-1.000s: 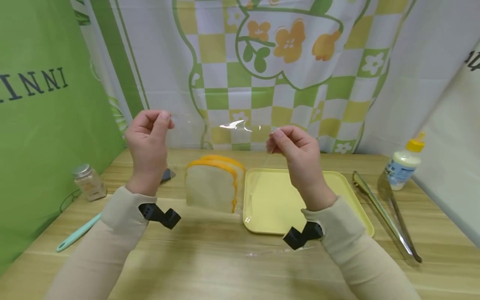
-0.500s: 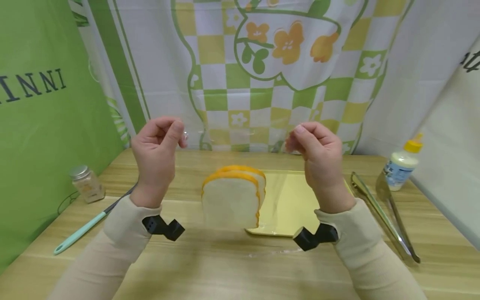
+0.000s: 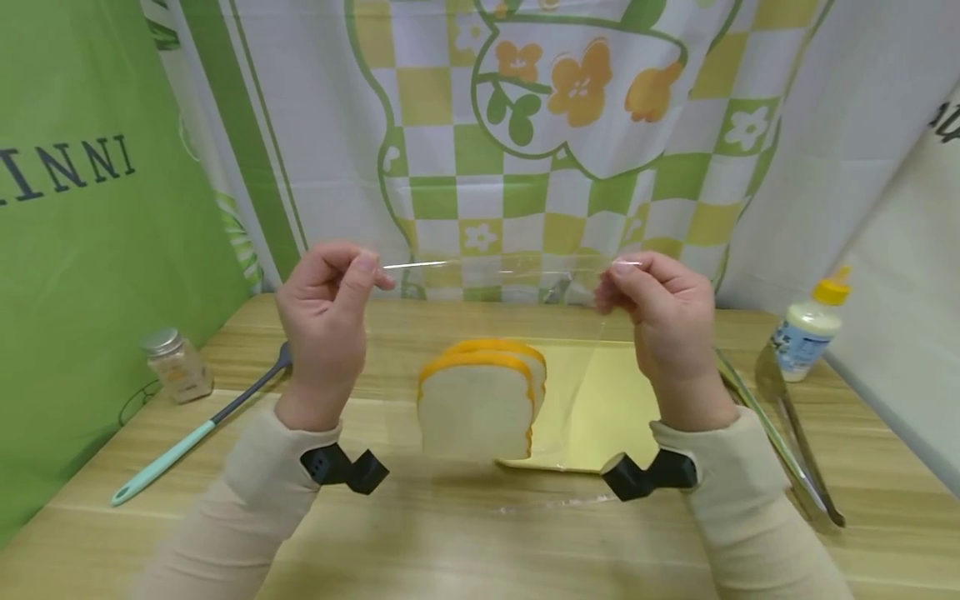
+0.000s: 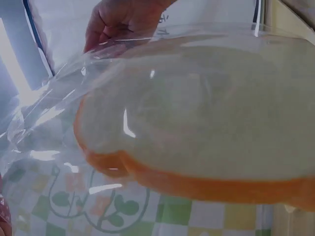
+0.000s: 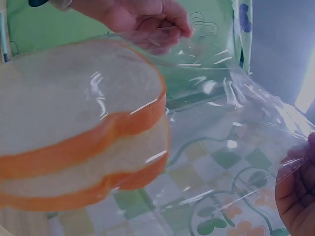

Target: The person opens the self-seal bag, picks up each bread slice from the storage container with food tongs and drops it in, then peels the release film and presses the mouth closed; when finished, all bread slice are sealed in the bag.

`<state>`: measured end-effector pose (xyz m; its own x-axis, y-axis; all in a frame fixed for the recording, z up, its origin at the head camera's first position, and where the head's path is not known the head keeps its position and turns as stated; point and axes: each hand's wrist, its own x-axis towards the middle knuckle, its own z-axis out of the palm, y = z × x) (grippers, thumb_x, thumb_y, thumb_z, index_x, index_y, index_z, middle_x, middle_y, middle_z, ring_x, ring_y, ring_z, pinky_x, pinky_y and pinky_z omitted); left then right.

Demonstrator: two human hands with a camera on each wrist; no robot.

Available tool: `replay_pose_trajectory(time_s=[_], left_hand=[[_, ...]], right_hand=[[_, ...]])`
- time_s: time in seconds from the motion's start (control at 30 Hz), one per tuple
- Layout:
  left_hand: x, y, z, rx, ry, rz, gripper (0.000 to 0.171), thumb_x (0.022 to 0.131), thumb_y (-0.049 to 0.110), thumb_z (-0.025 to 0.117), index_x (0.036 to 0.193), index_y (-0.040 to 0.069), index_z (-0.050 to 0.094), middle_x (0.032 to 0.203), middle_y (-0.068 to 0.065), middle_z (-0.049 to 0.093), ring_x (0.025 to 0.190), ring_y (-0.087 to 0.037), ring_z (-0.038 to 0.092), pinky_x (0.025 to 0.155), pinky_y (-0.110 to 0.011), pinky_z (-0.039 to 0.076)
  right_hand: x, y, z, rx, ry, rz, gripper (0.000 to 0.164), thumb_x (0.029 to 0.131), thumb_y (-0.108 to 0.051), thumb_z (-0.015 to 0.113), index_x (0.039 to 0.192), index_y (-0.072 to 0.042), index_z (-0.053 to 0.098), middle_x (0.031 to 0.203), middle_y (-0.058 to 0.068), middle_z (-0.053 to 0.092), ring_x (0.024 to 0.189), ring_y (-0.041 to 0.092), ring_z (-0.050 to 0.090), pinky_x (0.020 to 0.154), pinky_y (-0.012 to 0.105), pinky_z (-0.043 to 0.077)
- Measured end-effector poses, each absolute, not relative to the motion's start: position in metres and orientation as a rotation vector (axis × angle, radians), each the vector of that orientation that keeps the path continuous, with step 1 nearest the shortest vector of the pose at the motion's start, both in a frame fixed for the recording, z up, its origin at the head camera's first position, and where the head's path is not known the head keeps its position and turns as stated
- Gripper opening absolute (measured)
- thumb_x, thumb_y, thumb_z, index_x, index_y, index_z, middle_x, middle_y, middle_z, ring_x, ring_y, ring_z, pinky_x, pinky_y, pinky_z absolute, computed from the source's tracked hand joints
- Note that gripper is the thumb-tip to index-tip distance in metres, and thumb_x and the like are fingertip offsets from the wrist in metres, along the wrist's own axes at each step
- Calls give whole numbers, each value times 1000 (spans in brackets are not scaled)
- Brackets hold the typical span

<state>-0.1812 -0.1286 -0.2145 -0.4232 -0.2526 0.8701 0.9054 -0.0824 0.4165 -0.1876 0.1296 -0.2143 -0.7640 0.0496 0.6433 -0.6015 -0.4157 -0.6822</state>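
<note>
A clear plastic bag (image 3: pixel 487 279) hangs between both hands, its top edge stretched nearly level. My left hand (image 3: pixel 324 321) pinches the left corner of that edge between thumb and fingers, and my right hand (image 3: pixel 671 325) pinches the right corner. Inside the bag, two slices of bread (image 3: pixel 476 408) with orange crusts stand upright, one behind the other. The left wrist view looks through the film onto the pale face of the front bread slice (image 4: pixel 206 113). In the right wrist view both crusts of the slices (image 5: pixel 123 128) show, with loose shiny film beyond them.
Behind the bag lies a yellow tray (image 3: pixel 611 400). To the right are tongs (image 3: pixel 798 442) and a squeeze bottle (image 3: pixel 806 329) with a yellow cap. At left are a glass jar (image 3: pixel 178 367) and a spatula (image 3: pixel 187 437) with a mint handle. A patterned curtain (image 3: pixel 570 150) closes the back.
Both hands have moved right and farther apart, pulling the bag's top edge taut. The bread slices swing right with the bag and overlap the tray's left part.
</note>
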Motion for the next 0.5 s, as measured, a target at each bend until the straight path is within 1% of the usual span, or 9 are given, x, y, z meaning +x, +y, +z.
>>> replay_pose_trajectory(time_s=[0.2, 0.37, 0.43, 0.5], left_hand=[[-182, -117, -217, -741, -1180, -1824, 21, 84, -6, 53, 73, 8, 63, 65, 0, 57, 57, -12, 57, 59, -26, 50], [-185, -120, -222, -774, -1237, -1782, 21, 82, -7, 54, 72, 9, 63, 62, 0, 58, 54, -12, 54, 55, -23, 48], [-187, -122, -224, -803, -1258, -1743, 18, 82, -6, 57, 74, 8, 65, 62, 1, 59, 53, -12, 53, 53, -22, 48], [-188, -123, -225, -828, -1273, -1712, 12, 83, -4, 61, 79, 5, 67, 64, 1, 60, 53, -12, 53, 52, -21, 47]], right_hand=[[-182, 132, -214, 664, -1460, 2169, 29, 87, 11, 48, 67, -4, 65, 64, 3, 61, 53, 12, 55, 53, 23, 48], [-183, 130, -218, 615, -1513, 2119, 31, 86, 10, 49, 62, -5, 61, 57, 0, 57, 49, 11, 52, 50, 22, 46], [-184, 130, -218, 610, -1518, 2110, 30, 85, 9, 50, 62, -6, 61, 56, 0, 57, 49, 10, 52, 49, 21, 46], [-185, 130, -219, 603, -1521, 2102, 30, 85, 9, 50, 62, -6, 62, 56, -1, 58, 49, 10, 53, 49, 21, 46]])
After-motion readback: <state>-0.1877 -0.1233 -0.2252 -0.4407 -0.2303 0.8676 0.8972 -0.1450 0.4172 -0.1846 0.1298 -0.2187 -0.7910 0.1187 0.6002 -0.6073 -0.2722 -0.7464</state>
